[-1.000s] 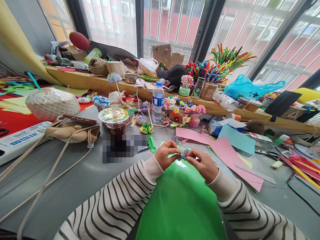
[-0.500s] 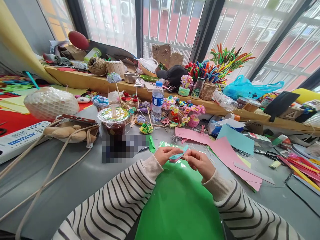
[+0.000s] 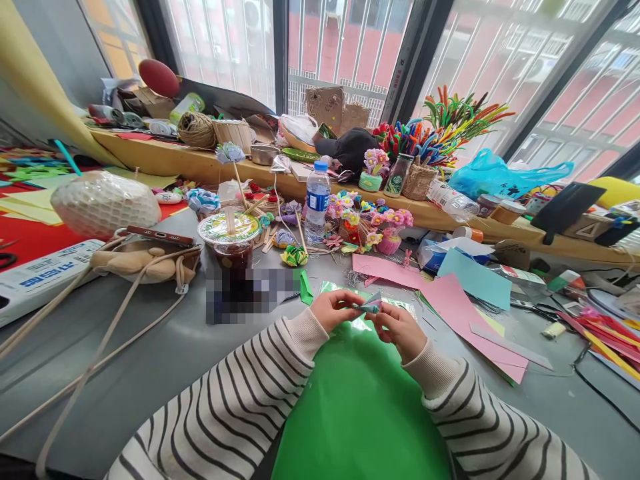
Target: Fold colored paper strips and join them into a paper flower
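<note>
Left hand [image 3: 336, 311] and right hand [image 3: 400, 328] pinching small folded paper [image 3: 371, 305]; uneven finger pressure could crease it or spring folds open.

To the left of the left hand [image 3: 334, 312], a lidded cup [image 3: 231, 250] is set on the table [image 3: 195, 347]; farther left, a phone [image 3: 159, 237] is laid on a beige pouch [image 3: 143, 265]. Beyond the same hand, a water bottle [image 3: 317, 207] is stood upright. Well beyond the right hand [image 3: 400, 328], pipe cleaners [image 3: 425, 143] are bunched near a blue plastic bag [image 3: 500, 177]
</note>
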Available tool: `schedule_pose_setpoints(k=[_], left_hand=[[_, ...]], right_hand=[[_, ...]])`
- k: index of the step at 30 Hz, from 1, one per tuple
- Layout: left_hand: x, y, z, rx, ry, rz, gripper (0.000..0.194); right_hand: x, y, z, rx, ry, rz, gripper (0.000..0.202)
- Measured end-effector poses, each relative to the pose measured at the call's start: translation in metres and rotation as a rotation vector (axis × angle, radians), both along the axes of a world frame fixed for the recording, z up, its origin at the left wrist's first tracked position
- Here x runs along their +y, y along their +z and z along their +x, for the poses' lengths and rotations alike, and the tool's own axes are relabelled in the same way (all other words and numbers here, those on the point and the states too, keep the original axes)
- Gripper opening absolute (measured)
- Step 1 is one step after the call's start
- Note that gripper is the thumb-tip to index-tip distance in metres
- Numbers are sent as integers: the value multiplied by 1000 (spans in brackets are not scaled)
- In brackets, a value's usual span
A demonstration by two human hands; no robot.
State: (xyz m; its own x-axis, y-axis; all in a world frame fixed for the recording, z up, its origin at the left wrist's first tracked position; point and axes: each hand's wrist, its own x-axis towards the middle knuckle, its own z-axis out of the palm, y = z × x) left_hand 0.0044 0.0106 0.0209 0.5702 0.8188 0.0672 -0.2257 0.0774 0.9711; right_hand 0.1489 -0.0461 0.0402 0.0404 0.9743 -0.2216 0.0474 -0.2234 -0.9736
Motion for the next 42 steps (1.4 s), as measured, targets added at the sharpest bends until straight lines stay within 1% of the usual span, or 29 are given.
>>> schedule_pose_setpoints(k=[2,4,6,7,8,10,13,15,18,21,24,25,27,30,33,34,36,37,39,42], left_hand=[[0,0,-1,29,21,167,19],[0,2,-1,120,83,323,10],[-1,5,-2,232,176,420,7],[-2,6,-3,272,206,433,7],[-2,7,-3,285,212,420,7],[-3,9,-3,235,154,341,7],[-5,10,-2,74,-1,156,19],[-6,10,-1,15,-48,54,27],[-8,9,2,-25,-18,-31,32],[-7,5,4,-69,20,-88,45],[-4,2,3,-73,22,-102,55],[-4,2,3,-68,9,-82,54],[-4,4,2,-41,-22,-4,46],[-6,7,0,39,1,184,25],[-9,11,-1,133,88,427,9],[-9,11,-2,166,130,501,5],[-8,11,-3,226,216,600,8],[-8,11,-4,245,234,610,10],[-6,10,-4,236,202,543,13],[-5,8,-3,141,95,353,11]], right_hand=[[0,-3,1,19,-2,3,17],[0,-3,1,11,-3,9,19],[-1,-2,1,-26,10,33,18],[-2,-1,1,-72,19,71,17],[-3,1,1,-141,28,128,17],[-6,4,1,-320,36,261,16],[-9,6,0,-556,12,396,16],[-10,6,-1,-673,2,471,15],[-11,6,-2,-806,1,605,15],[-11,6,-3,-871,9,675,16],[-12,7,-4,-892,26,678,15],[-12,7,-3,-894,34,675,15],[-11,7,-3,-887,47,658,15],[-9,7,-1,-829,37,581,15],[-6,8,0,-692,18,455,18],[-5,8,0,-628,31,405,18],[-4,8,0,-501,74,316,17],[-3,8,-1,-459,90,293,17],[-4,9,-2,-464,76,313,16],[-8,10,-3,-634,11,435,14]])
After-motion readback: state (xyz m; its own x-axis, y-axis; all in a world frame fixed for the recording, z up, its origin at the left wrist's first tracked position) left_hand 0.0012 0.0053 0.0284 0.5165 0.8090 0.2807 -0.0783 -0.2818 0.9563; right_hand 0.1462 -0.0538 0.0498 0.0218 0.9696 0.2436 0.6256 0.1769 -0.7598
